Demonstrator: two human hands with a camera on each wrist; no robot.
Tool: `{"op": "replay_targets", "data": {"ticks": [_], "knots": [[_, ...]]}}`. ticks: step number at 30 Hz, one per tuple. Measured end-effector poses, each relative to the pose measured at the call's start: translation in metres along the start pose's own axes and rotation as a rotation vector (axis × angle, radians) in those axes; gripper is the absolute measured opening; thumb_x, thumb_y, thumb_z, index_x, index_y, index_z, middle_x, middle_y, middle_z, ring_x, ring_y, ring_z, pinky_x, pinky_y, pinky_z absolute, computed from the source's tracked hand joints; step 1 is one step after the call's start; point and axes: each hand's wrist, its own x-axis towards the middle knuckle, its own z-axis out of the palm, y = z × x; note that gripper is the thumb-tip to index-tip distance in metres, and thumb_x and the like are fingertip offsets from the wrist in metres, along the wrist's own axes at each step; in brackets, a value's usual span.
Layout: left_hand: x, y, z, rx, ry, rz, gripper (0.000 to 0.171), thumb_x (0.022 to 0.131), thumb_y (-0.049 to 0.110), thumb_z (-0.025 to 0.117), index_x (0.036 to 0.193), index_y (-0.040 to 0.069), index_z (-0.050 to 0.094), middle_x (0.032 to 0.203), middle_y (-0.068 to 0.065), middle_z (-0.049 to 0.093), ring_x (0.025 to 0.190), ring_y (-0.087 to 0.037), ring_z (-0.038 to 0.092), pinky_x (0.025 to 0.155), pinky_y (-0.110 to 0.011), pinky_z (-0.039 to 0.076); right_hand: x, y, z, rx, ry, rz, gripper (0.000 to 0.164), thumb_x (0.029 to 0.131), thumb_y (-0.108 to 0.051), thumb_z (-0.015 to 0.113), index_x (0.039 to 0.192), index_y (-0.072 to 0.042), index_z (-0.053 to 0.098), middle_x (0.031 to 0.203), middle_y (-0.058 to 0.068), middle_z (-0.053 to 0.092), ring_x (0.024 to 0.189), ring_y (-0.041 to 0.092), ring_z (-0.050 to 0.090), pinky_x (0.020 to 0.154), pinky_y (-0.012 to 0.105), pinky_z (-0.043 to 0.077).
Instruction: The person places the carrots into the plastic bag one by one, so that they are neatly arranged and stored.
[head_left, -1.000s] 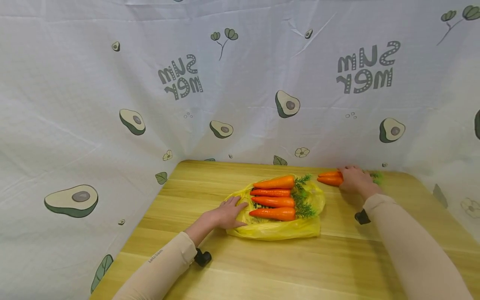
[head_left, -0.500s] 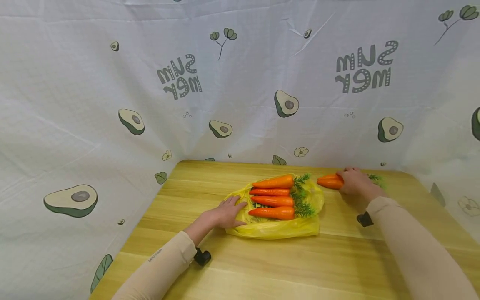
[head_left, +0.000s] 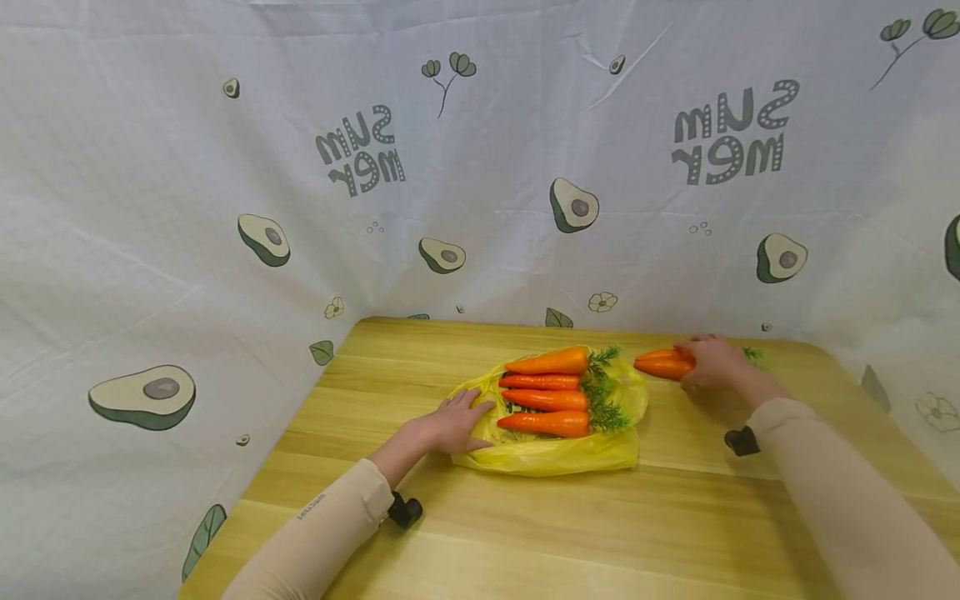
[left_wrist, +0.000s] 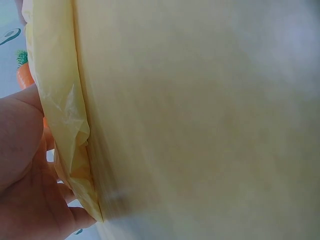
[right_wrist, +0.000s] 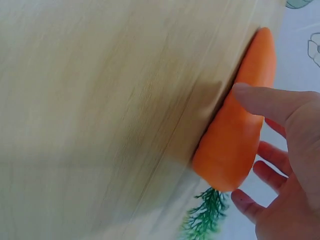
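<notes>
In the head view, several orange carrots point(head_left: 551, 400) with green feathery tops lie side by side on a flattened yellow plastic bag point(head_left: 555, 460). My left hand point(head_left: 452, 423) rests on the bag's left edge with its fingers spread. The left wrist view shows its fingertips against the bag's folded rim point(left_wrist: 65, 100). Toward the back right, my right hand point(head_left: 716, 364) grips a carrot point(head_left: 663, 364) lying on the table. Up close, the right thumb presses one side of that carrot point(right_wrist: 232, 135), and the other fingers lie along its far side.
Beneath everything is a light wooden table point(head_left: 525, 533). A white cloth point(head_left: 487, 167) printed with avocados and lettering hangs behind and at the sides. Dark wrist cameras point(head_left: 405, 510) sit under both forearms.
Two carrots showed side by side at my right hand earlier; now mostly one shows there. The right hand and forearm have shifted slightly right. The left hand has stayed put.
</notes>
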Motion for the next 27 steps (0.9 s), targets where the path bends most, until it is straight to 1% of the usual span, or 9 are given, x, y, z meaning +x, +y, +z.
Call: {"op": "replay_targets", "data": {"ticks": [1, 3, 6, 8, 12, 16, 19, 23, 27], "knots": [[0.000, 0.000, 0.000, 0.001, 0.000, 0.000, 0.072, 0.099, 0.049, 0.060, 0.157, 0.018, 0.034, 0.165, -0.018, 0.019, 0.153, -0.040, 0.018, 0.121, -0.058, 0.024, 0.005, 0.008, 0.002, 0.003, -0.011, 0.017, 0.065, 0.086, -0.029, 0.075, 0.140, 0.001, 0.055, 0.140, 0.035, 0.047, 0.124, 0.055, 0.041, 0.100, 0.071, 0.039], [0.000, 0.000, 0.000, 0.000, 0.000, 0.000, 0.072, 0.098, 0.049, 0.060, 0.157, 0.018, 0.034, 0.165, -0.018, 0.019, 0.153, -0.040, 0.019, 0.121, -0.057, 0.024, 0.009, 0.016, 0.000, 0.002, -0.017, 0.032, 0.067, 0.082, -0.032, 0.079, 0.136, 0.002, 0.058, 0.137, 0.039, 0.047, 0.120, 0.058, 0.042, 0.095, 0.075, 0.038], [0.000, -0.001, 0.000, -0.001, 0.000, 0.001, 0.072, 0.098, 0.049, 0.060, 0.157, 0.018, 0.035, 0.165, -0.018, 0.020, 0.153, -0.040, 0.019, 0.121, -0.057, 0.024, 0.008, 0.017, -0.002, 0.003, -0.011, 0.050, 0.068, 0.079, -0.036, 0.082, 0.131, 0.002, 0.061, 0.137, 0.041, 0.046, 0.120, 0.062, 0.039, 0.093, 0.081, 0.035], [0.000, -0.001, 0.000, 0.001, 0.001, 0.002, 0.072, 0.098, 0.049, 0.061, 0.157, 0.017, 0.035, 0.165, -0.018, 0.020, 0.153, -0.040, 0.019, 0.121, -0.057, 0.024, 0.006, 0.016, -0.003, 0.006, -0.005, 0.060, 0.066, 0.079, -0.034, 0.082, 0.130, 0.002, 0.062, 0.138, 0.041, 0.045, 0.121, 0.063, 0.037, 0.093, 0.083, 0.033], [0.000, -0.001, 0.000, 0.009, 0.007, 0.004, 0.072, 0.098, 0.050, 0.061, 0.157, 0.017, 0.035, 0.165, -0.018, 0.021, 0.153, -0.040, 0.020, 0.121, -0.058, 0.025, 0.000, 0.010, -0.005, 0.002, 0.004, 0.050, 0.063, 0.082, -0.030, 0.080, 0.131, 0.004, 0.061, 0.139, 0.043, 0.044, 0.122, 0.063, 0.038, 0.095, 0.080, 0.034], [0.001, -0.001, 0.001, 0.011, 0.006, 0.002, 0.072, 0.098, 0.050, 0.060, 0.157, 0.018, 0.034, 0.165, -0.017, 0.020, 0.153, -0.039, 0.020, 0.121, -0.057, 0.025, -0.004, 0.008, -0.005, 0.028, 0.016, 0.032, 0.063, 0.083, -0.031, 0.079, 0.131, 0.006, 0.061, 0.137, 0.042, 0.046, 0.118, 0.061, 0.043, 0.094, 0.075, 0.039], [0.001, -0.001, 0.001, 0.009, 0.007, 0.001, 0.072, 0.098, 0.050, 0.060, 0.157, 0.018, 0.034, 0.165, -0.017, 0.020, 0.153, -0.039, 0.019, 0.121, -0.057, 0.024, -0.007, 0.009, -0.004, 0.053, 0.034, 0.023, 0.063, 0.084, -0.030, 0.078, 0.131, 0.008, 0.061, 0.136, 0.042, 0.049, 0.118, 0.061, 0.046, 0.096, 0.073, 0.039], [0.001, -0.001, 0.001, 0.014, 0.006, 0.002, 0.072, 0.098, 0.050, 0.060, 0.157, 0.018, 0.035, 0.165, -0.018, 0.020, 0.153, -0.040, 0.020, 0.121, -0.058, 0.025, -0.009, 0.013, -0.002, 0.083, 0.056, 0.012, 0.062, 0.088, -0.035, 0.075, 0.129, 0.010, 0.061, 0.133, 0.042, 0.051, 0.118, 0.061, 0.048, 0.098, 0.072, 0.039], [0.001, -0.002, 0.001, 0.014, 0.004, 0.003, 0.072, 0.098, 0.051, 0.060, 0.157, 0.018, 0.034, 0.165, -0.018, 0.020, 0.153, -0.040, 0.019, 0.121, -0.058, 0.025, -0.010, 0.018, 0.001, 0.099, 0.082, 0.003, 0.063, 0.090, -0.040, 0.073, 0.126, 0.012, 0.063, 0.127, 0.040, 0.057, 0.112, 0.057, 0.053, 0.096, 0.070, 0.041]]}}
